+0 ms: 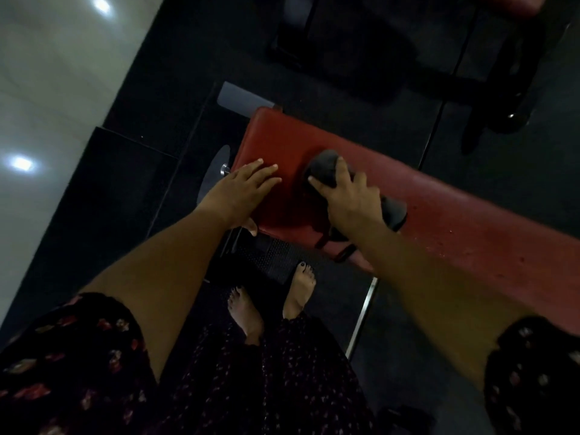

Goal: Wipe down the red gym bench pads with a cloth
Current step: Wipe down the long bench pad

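Note:
A long red bench pad (445,211) runs from the middle of the view down to the right edge. My left hand (241,189) lies flat on the pad's near end, fingers straight, thumb hooked over the pad's edge. My right hand (348,196) presses a dark grey cloth (326,166) onto the pad, fingers spread and bent over its bunched top. More of the cloth shows behind my wrist at the right, and a dark loop hangs off the pad's near edge.
Dark rubber floor (314,89) surrounds the bench. A second bench frame (489,86) with a red pad corner (514,3) stands at the top right. Pale glossy floor (53,73) lies at the left. My bare feet (273,302) stand by the bench's metal base.

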Demonstrator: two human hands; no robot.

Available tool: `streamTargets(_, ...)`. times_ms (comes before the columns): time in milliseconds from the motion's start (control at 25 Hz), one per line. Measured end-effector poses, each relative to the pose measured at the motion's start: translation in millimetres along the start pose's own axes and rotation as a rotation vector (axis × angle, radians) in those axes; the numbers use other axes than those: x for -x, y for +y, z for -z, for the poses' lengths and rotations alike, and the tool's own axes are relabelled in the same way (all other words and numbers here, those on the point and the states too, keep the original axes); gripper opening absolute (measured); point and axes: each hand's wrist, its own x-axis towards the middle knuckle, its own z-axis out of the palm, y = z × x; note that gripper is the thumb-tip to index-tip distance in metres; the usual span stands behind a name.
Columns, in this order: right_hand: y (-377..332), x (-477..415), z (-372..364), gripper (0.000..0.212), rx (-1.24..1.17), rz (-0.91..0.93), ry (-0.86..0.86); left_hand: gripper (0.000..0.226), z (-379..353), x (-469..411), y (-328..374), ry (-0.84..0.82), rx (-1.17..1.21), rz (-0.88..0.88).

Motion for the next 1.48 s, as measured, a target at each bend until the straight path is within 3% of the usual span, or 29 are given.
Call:
streamTargets(120, 10, -42, 22, 0.056, -0.029, -0.088, -0.040, 0.126, -2, -2, -1, -0.014, -0.062, -0.017)
streamTargets(360, -11, -39, 18, 0.071, -0.404, -0.420, -0.092, 0.117, 6, 3, 1, 0.048, 0.033, -0.048)
streamTargets(520, -37, 28, -16, 0.072, -0.305, -0.286, -0.068, 0.120, 14, -7, 16, 0.151, 0.182, -0.038)
streamTargets(600, -48, 69, -39, 0.070, -0.211, -0.177, -0.065, 0.127, 16, -17, 27, 0.088, 0.160, -0.076)
streamTargets(760, -46, 123, -71, 0.081, -0.188, -0.133, -0.068, 0.139, 18, -37, 44, -0.027, 0.065, -0.119)
streamTargets(920, -30, 109, -67, 0.075, -0.246, -0.195, -0.001, 0.137, 15, -37, 48, -0.010, 0.017, -0.069)
streamTargets(1160, 13, 6, -21, 0.058, -0.273, -0.292, 0.066, 0.137, 15, -36, 53, 0.012, 0.020, -0.073)
streamTargets(1320, 40, -36, -3, 0.062, -0.355, -0.437, -0.011, 0.137, 15, -36, 50, 0.008, -0.005, -0.079)
streamTargets(1480, 29, -16, -8, 0.071, -0.518, -0.541, -0.024, 0.133, 17, -32, 44, 0.013, 0.129, -0.126)
